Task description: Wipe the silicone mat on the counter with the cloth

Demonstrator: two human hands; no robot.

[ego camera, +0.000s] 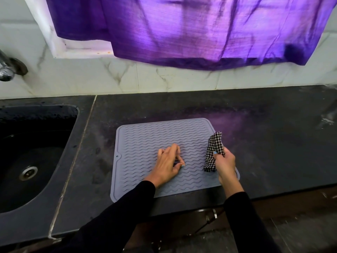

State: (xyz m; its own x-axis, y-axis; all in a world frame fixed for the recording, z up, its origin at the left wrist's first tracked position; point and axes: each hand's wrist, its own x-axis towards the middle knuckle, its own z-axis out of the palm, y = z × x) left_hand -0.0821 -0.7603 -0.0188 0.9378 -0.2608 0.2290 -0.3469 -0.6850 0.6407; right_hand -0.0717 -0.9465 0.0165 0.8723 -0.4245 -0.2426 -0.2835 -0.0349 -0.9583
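the purple curtain (200,30) hung over the window, its top cut off from view. below it the dark table (255,125) ran wide, with a black sink (36,152) at the left, partly out of sight. the grey silicone mat (145,139) lay flat near the table's front edge. the left hand (168,162) rested on the mat, fingers loose, gripping nothing. the right hand (225,162) clutched the checked cloth (214,150) over the mat's right side, hiding its edge there.
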